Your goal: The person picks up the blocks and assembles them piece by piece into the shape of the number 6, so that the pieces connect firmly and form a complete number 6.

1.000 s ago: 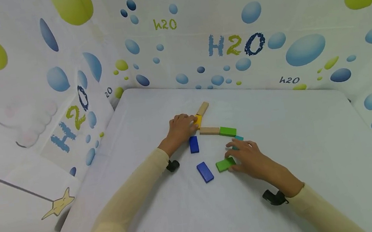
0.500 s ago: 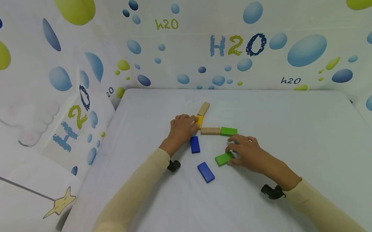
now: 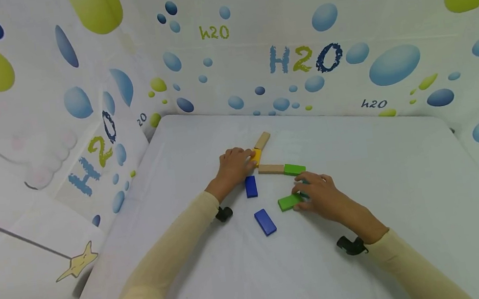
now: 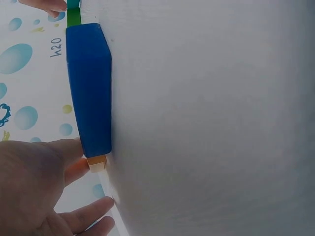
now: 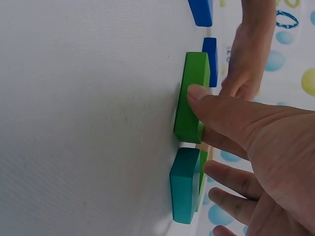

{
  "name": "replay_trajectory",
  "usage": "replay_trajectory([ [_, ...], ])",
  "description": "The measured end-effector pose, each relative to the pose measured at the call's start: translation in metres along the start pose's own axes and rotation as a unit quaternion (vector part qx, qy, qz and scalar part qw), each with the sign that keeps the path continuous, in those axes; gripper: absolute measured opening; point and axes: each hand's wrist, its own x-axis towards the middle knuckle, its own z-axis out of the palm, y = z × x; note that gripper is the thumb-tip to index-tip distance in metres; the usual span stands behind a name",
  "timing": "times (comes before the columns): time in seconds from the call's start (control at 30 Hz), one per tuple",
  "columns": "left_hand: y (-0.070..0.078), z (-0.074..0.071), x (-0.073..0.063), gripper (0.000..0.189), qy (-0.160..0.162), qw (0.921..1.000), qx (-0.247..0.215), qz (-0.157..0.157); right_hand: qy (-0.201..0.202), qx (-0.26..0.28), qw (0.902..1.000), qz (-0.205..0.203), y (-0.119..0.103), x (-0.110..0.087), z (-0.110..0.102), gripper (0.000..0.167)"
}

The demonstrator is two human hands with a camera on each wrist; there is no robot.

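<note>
In the head view my left hand point(image 3: 233, 165) is at the yellow block point(image 3: 257, 156), thumb and fingers on either side of it. The right hand point(image 3: 321, 197) pinches a green block point(image 3: 288, 202) near its right end. In the right wrist view, the thumb presses that block's near side while a finger goes behind it. A teal block point(image 5: 183, 184) stands close beside the green one, below the other fingers; in the head view the hand mostly hides it. One blue block point(image 3: 250, 186) lies just below the left hand, and another blue block point(image 3: 265, 222) lies nearer the person.
A wooden block point(image 3: 262, 140) extends from the yellow one's far end. Another wooden block point(image 3: 271, 169) lies end to end with a second green block point(image 3: 295, 169). Everything lies on a white-covered table point(image 3: 402, 175), backed by a dotted curtain point(image 3: 234, 61).
My right hand has shifted slightly away from the person, and the green block it holds has moved a little toward the teal one. The left hand has stayed at the yellow block.
</note>
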Motion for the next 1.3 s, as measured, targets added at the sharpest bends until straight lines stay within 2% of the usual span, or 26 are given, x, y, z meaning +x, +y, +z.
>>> replay_trajectory([
  [0.67,0.002,-0.002,-0.001,0.042,0.001,0.9999,-0.011,-0.007,0.003,0.007,1.0,0.003,0.004,-0.003,-0.002,0.033],
  [0.93,0.002,-0.003,-0.001,0.043,-0.002,0.9999,-0.011,-0.003,-0.002,0.003,1.0,0.008,0.004,-0.002,-0.006,0.041],
  [1.3,0.002,-0.001,0.0,0.042,-0.003,0.9999,-0.009,-0.011,-0.001,0.031,0.998,0.056,0.004,-0.001,-0.023,0.051],
])
